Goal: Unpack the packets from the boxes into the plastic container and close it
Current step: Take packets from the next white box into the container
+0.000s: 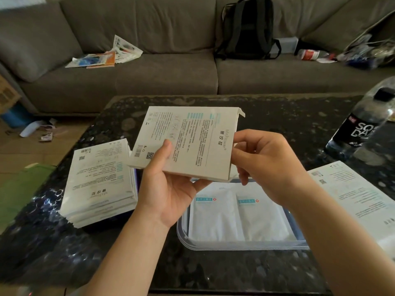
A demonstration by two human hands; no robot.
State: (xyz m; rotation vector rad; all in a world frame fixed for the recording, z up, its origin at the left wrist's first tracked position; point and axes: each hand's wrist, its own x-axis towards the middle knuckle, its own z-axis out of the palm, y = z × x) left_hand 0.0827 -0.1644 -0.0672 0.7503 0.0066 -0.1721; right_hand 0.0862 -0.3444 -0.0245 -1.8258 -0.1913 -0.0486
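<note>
Dark table (235,272): hands (171,184) hold box (186,142) above container (241,245).

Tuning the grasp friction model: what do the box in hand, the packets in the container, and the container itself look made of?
Box: thin white paperboard, matte and printed, judging by the folded end flap and sharp creases.
Packets: probably smooth white film or foil laminate, given the faint sheen and soft, slightly puffed faces.
Container: translucent plastic, glossy, with a see-through rim and wall.
</note>
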